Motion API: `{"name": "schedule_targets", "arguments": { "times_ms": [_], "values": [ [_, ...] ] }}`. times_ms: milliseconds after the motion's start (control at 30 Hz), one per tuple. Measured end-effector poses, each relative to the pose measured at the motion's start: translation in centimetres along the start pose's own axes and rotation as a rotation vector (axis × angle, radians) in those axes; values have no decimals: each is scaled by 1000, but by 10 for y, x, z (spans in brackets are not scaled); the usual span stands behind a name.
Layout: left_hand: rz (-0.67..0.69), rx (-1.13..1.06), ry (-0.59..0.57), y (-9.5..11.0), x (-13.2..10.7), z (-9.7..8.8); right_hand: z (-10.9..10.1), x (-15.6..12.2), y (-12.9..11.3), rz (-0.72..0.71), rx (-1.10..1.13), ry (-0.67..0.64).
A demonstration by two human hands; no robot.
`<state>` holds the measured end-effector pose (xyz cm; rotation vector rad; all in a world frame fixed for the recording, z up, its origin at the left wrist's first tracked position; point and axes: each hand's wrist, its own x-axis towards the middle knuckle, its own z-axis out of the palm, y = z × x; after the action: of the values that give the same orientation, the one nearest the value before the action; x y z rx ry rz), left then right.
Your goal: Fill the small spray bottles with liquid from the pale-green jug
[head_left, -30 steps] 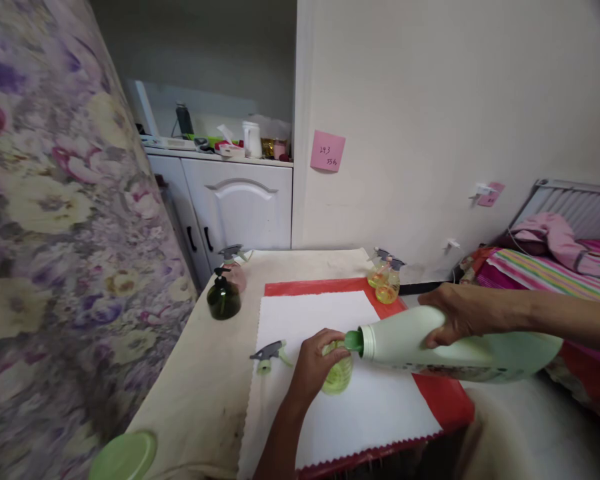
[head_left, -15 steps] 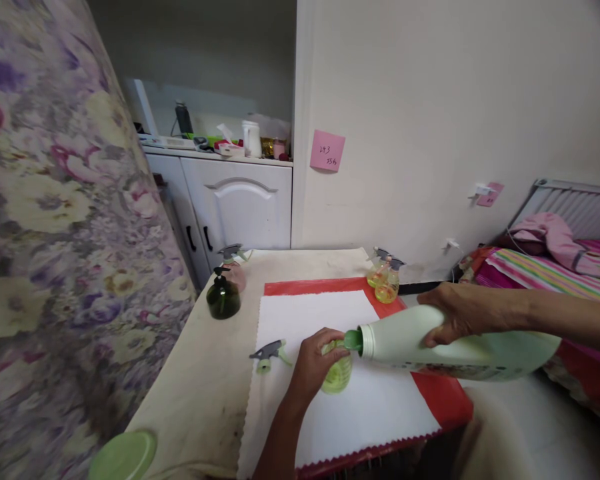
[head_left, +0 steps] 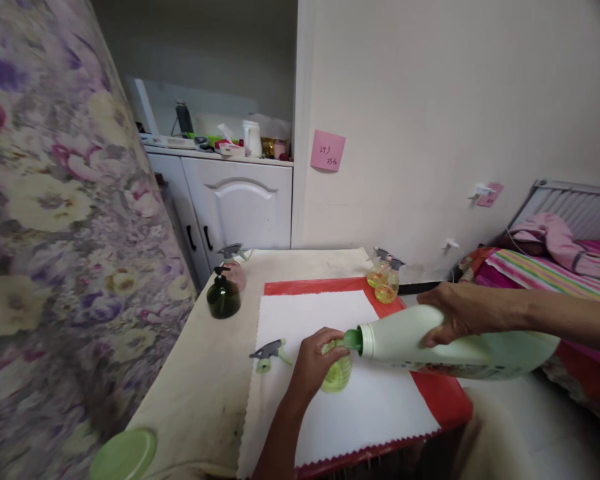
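My left hand (head_left: 313, 365) is wrapped round a small clear bottle with yellow-green liquid (head_left: 339, 373) that stands on a white cloth (head_left: 305, 320). My right hand (head_left: 455, 312) grips a large pale green detergent bottle (head_left: 455, 343), tipped on its side. Its green spout (head_left: 353, 340) rests at the small bottle's mouth. A loose grey spray-trigger head (head_left: 269, 353) lies on the cloth just left of my left hand.
Two small yellow spray bottles (head_left: 386, 280) stand at the back of the red mat (head_left: 445, 393). A dark green pump bottle (head_left: 223, 295) and a pink spray bottle (head_left: 236, 265) stand at the left. A green lid (head_left: 123, 455) lies at the near corner. Flowered curtain left, bed right.
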<state>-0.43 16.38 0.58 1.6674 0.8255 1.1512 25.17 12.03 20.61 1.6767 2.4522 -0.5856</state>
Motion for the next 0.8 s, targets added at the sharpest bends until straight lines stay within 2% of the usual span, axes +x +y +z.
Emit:
{"name": "schedule_targets", "arguments": {
  "times_ms": [167,800],
  "values": [
    [3,-2,-3,0,0,0,-2,0,-4,44,14,-50],
    [7,-10,0,0,-2,-1,-2,0,-4,34,26,-52]
  ]
}}
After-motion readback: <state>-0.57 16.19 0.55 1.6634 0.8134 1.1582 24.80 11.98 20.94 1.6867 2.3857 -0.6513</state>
